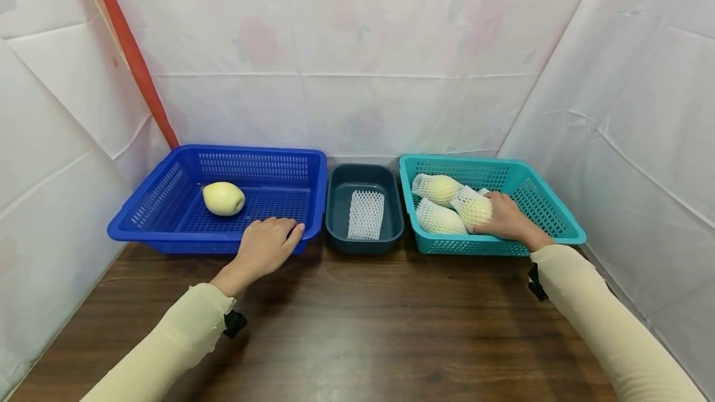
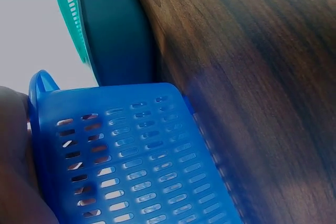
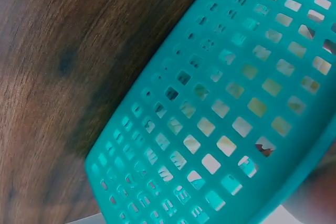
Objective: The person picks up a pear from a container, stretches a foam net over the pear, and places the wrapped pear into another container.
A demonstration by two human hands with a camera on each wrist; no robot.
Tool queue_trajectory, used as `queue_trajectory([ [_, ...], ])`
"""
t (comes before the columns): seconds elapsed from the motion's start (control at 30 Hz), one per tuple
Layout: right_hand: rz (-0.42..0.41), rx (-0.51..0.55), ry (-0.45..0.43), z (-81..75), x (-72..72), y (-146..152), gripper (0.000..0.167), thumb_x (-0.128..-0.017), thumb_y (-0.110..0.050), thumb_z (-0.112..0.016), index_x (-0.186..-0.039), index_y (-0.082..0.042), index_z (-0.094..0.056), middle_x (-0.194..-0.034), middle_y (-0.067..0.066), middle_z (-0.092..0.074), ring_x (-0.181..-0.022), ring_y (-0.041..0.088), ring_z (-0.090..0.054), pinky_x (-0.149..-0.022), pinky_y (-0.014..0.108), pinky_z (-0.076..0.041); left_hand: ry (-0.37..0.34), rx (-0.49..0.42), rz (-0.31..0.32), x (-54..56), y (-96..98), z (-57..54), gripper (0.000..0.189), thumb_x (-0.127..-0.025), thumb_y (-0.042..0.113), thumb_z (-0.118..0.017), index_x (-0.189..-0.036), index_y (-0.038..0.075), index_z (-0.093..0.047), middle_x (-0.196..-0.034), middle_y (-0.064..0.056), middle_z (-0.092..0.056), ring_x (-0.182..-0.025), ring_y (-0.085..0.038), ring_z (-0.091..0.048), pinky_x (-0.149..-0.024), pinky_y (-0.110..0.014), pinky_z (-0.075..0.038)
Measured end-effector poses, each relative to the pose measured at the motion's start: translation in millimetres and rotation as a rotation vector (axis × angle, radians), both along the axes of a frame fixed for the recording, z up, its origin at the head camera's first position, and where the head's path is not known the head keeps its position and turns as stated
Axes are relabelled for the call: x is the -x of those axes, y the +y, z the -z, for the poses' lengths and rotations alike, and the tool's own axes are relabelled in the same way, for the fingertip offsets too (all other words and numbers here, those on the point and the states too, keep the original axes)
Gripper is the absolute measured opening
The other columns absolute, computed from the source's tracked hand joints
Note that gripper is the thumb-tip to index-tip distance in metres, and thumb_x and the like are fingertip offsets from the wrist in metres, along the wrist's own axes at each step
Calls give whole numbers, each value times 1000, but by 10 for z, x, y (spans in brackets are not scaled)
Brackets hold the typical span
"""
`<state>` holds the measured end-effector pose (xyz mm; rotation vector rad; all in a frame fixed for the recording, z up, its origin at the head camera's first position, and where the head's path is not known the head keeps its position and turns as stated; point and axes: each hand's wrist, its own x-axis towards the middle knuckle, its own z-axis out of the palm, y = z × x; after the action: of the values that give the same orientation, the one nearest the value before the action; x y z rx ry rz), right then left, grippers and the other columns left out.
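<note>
A pale yellow pear [image 1: 224,198] lies in the blue basket [image 1: 209,236] at left. My left hand [image 1: 268,245] rests over that basket's front rim near its right corner, holding nothing; its fingertips are hidden. In the left wrist view, part of the left hand [image 2: 16,166] shows behind the blue wall. Inside the teal basket [image 1: 477,245] at right, my right hand [image 1: 505,221] grips a pear in a white foam net [image 1: 473,208]. Two more netted pears [image 1: 438,189] lie left of it. Only a blurred bit of the right hand [image 3: 315,198] shows in the right wrist view.
Between the baskets stands a dark blue-green tub [image 1: 365,245] with an empty-looking white foam net [image 1: 365,214] inside. All stand on a brown wooden table [image 1: 380,327]. White sheeting [image 1: 346,42] hangs behind and on both sides, with a red strip [image 1: 131,48] at left.
</note>
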<state>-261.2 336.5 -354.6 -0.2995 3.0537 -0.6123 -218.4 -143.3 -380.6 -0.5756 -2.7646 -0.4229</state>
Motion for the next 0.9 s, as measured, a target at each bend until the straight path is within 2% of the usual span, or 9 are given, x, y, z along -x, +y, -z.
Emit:
queue_trajectory([
  [0.2, -17, -34, 25, -40, -31, -13, 90, -79, -39, -76, -137, 13, -32, -127, 36, -39, -112, 50, -37, -89, 63, -32, -6, 6, -2, -1, 5, -11, 35, -100, 32, -43, -77, 16, -62, -75, 0, -61, -80, -28, -61, -71, -48, -45],
  [0.33, -17, -23, 60, -137, -80, -65, 90, -81, -40, -74, -140, 11, -30, -134, 36, -33, -123, 53, -27, -95, 66, -25, -6, 4, -6, -7, 6, -8, 33, -100, 30, -44, -78, 15, -63, -78, -1, -62, -82, -29, -61, -72, -49, -45],
  [0.53, -58, 17, 246, -302, -150, -225, 87, -82, -35, -75, -143, 6, -29, -140, 31, -32, -127, 50, -24, -96, 64, -26, 2, 1, -5, -6, 7, 0, 33, -100, 30, -44, -74, 16, -60, -76, 0, -62, -81, -29, -61, -71, -49, -45],
  [0.7, -172, 99, 329, -348, -240, -476, 72, -87, -30, -70, -141, 4, -36, -140, 25, -38, -129, 44, -27, -98, 62, -26, -2, 6, -5, -1, 12, 6, 34, -100, 32, -43, -79, 15, -64, -84, -2, -65, -85, -30, -61, -73, -50, -44],
  [0.83, -273, 117, 331, -278, -310, -684, 61, -90, -29, -66, -137, 2, -43, -136, 21, -45, -127, 39, -34, -99, 59, -29, 2, 7, -5, -5, 11, 3, 33, -100, 31, -44, -81, 14, -65, -86, -4, -66, -86, -30, -62, -74, -51, -45],
  [0.9, -298, 112, 315, -224, -340, -775, 57, -91, -30, -65, -135, 1, -46, -133, 18, -48, -125, 36, -38, -100, 57, -30, 5, 7, -4, -9, 9, 3, 33, -100, 31, -44, -80, 14, -64, -85, -4, -66, -86, -30, -62, -74, -51, -45],
])
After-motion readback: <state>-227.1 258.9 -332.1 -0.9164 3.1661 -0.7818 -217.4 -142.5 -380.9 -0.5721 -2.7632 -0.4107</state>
